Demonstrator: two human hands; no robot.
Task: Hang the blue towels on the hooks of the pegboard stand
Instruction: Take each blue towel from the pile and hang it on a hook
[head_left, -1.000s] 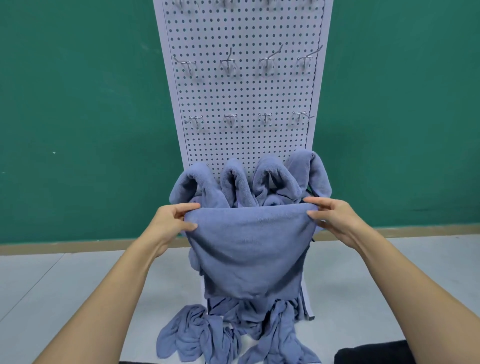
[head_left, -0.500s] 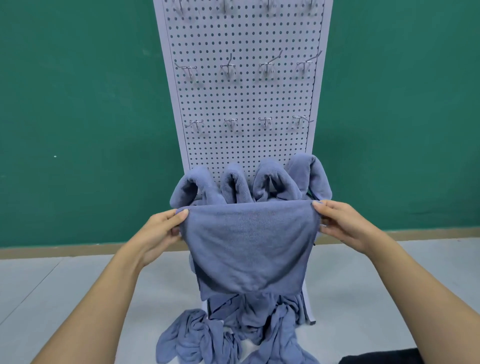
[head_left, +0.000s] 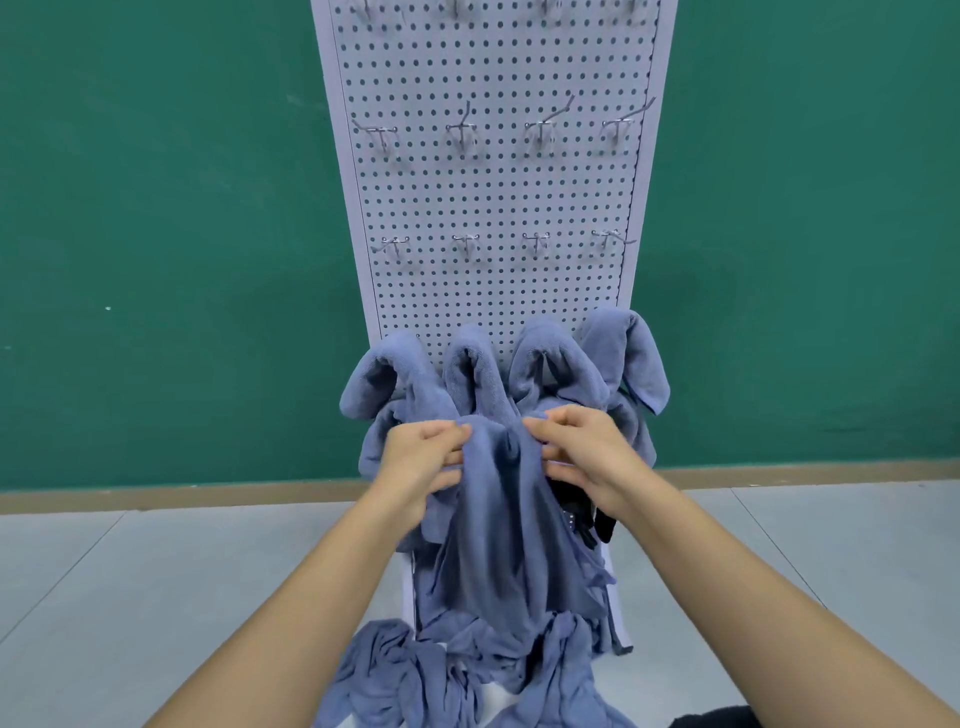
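A white pegboard stand (head_left: 493, 197) rises in front of me with rows of bare metal hooks (head_left: 465, 135). Several blue towels (head_left: 550, 364) hang side by side on its lowest visible row. I hold another blue towel (head_left: 498, 525) in front of them, bunched at its top edge. My left hand (head_left: 423, 462) pinches the towel's top from the left, and my right hand (head_left: 579, 457) pinches it from the right, the hands close together. The cloth drapes down between my forearms.
A heap of crumpled blue towels (head_left: 441, 675) lies on the grey floor (head_left: 156, 597) at the stand's foot. A green wall (head_left: 156, 234) stands behind, with a tan skirting strip. Something black (head_left: 717, 719) shows at the bottom edge.
My hands have come together from wide apart, gathering the towel's stretched top edge into a bunch at the middle. The towel now hangs narrower.
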